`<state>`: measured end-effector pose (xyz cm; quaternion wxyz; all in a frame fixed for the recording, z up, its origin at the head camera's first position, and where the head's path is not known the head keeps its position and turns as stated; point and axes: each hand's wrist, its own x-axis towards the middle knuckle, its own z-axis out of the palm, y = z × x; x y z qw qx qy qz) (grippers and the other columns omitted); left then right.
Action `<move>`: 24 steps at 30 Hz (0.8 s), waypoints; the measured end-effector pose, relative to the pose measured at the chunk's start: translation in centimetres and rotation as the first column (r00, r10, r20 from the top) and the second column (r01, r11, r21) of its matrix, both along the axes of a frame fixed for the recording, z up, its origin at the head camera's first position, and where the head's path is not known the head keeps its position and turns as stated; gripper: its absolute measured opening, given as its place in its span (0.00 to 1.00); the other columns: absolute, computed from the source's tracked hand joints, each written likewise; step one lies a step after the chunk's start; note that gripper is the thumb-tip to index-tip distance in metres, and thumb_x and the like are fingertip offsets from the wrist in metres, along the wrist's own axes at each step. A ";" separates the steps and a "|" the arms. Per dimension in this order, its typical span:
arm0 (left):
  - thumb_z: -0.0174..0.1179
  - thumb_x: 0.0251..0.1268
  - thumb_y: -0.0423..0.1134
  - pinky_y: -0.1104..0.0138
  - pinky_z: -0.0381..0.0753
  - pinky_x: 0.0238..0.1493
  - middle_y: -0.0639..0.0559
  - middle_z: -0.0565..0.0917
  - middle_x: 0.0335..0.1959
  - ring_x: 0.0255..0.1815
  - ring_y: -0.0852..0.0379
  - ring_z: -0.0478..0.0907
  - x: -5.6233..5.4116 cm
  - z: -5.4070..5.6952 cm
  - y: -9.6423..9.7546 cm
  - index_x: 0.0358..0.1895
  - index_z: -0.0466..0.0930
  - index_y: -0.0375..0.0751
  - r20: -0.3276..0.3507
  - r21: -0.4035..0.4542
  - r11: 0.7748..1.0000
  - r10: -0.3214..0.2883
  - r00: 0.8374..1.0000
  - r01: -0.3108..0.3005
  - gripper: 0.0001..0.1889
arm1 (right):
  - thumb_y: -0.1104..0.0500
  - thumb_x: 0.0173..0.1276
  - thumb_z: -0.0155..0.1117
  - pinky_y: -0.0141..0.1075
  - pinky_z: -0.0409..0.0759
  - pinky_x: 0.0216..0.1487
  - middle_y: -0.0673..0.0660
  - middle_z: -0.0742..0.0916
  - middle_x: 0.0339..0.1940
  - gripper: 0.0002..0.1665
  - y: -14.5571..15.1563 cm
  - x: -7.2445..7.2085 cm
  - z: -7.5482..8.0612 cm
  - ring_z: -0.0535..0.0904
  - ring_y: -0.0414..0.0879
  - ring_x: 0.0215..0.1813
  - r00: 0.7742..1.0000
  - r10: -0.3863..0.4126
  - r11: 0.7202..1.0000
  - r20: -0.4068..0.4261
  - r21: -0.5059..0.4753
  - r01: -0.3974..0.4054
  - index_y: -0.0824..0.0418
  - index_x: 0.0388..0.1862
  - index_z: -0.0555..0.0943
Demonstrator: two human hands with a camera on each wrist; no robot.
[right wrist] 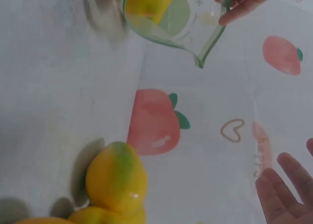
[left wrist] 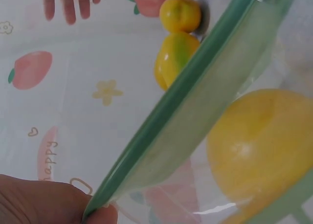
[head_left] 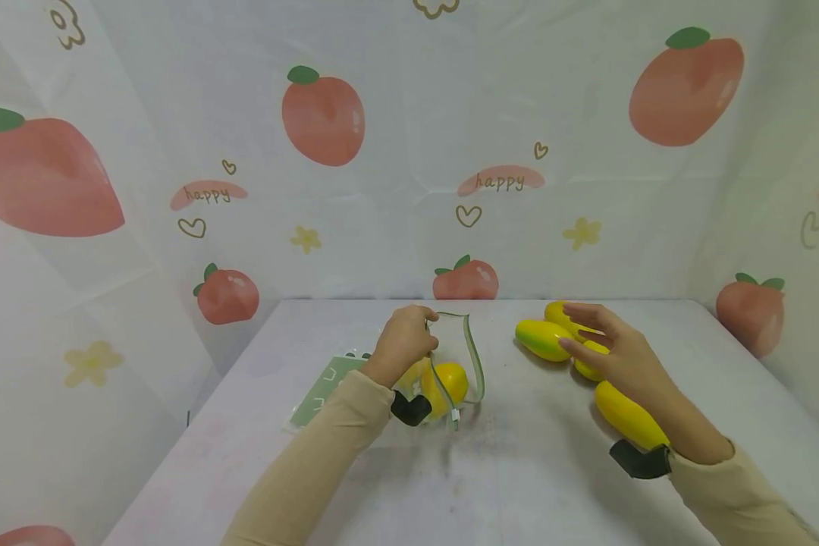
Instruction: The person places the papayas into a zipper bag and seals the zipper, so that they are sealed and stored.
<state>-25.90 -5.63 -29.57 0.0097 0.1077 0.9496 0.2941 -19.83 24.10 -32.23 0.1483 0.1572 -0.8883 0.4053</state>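
My left hand [head_left: 404, 343] pinches the rim of a clear zip bag [head_left: 475, 356] with a green edge, holding it upright with its mouth spread. Inside lies a yellow mango [head_left: 453, 379], which the left wrist view shows through the clear plastic. In that view my thumb and finger grip one end of the green zip strip [left wrist: 161, 119]. My right hand [head_left: 614, 350] hovers over a group of mangoes, its fingers apart and holding nothing. A green-tinged mango [head_left: 541, 339] is nearest its fingertips, and another mango [head_left: 629, 415] lies under its wrist.
To the left, partly behind my left forearm, lies a flat green packet [head_left: 331, 387] with white marks in clear plastic. A fruit-printed cloth [head_left: 396, 227] hangs behind the white table [head_left: 519, 485].
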 end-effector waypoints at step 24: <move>0.59 0.56 0.25 0.74 0.70 0.19 0.51 0.77 0.12 0.23 0.52 0.84 -0.1 -0.4 0.1 0.60 0.78 0.37 -0.003 0.010 1.000 -0.005 1.000 0.005 0.24 | 0.46 0.69 0.61 0.68 0.65 0.57 0.73 0.66 0.71 0.43 5.0 3.1 -4.0 0.64 0.76 0.65 0.976 -0.158 0.985 0.150 0.096 0.145 0.61 0.75 0.58</move>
